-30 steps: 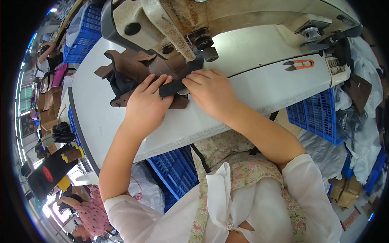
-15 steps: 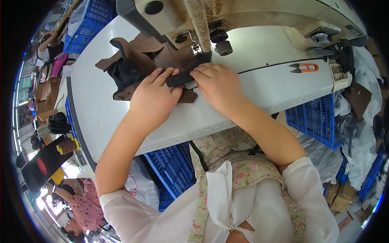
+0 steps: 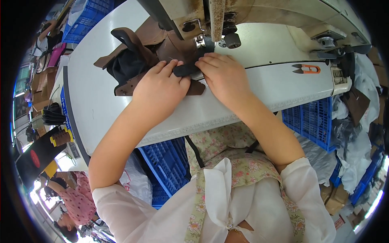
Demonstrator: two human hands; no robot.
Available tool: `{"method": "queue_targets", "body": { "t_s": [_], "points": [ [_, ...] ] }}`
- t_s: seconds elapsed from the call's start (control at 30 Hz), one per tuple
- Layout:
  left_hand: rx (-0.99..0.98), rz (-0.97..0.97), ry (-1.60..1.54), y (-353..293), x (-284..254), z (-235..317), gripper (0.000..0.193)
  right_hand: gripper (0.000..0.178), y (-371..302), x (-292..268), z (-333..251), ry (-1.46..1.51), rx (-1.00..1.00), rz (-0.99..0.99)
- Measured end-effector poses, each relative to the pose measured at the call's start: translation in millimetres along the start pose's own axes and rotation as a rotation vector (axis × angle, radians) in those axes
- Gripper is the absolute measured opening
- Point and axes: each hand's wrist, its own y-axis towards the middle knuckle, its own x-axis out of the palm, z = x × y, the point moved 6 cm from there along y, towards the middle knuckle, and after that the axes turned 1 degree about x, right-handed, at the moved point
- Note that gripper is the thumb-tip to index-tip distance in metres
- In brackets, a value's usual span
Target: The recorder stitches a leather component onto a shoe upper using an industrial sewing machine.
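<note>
The brown workpiece (image 3: 173, 47) is touched by the left hand (image 3: 161, 84), fingers slightly spread, and the black strip (image 3: 185, 70), at right, by the right hand (image 3: 226, 76), fingers together, any pinch hidden.

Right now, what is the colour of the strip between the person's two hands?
The strip is black; the head view shows it best.

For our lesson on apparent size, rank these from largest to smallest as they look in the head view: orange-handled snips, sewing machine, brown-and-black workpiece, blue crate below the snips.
1. Sewing machine
2. Brown-and-black workpiece, partly covered
3. Blue crate, partly hidden
4. Orange-handled snips
</note>
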Motion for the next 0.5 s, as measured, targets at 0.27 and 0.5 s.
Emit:
{"method": "queue_targets", "body": {
  "t_s": [0.27,0.5],
  "points": [
    [-0.024,0.013,-0.034,6.0,-0.2,7.5,0.033,0.024,2.2,-2.9,6.2,-0.011,-0.002,0.005],
    [-0.059,0.005,-0.034,10.7,2.9,12.0,0.035,0.029,4.9,-4.1,12.7,0.025,0.079,-0.003]
  ]
}}
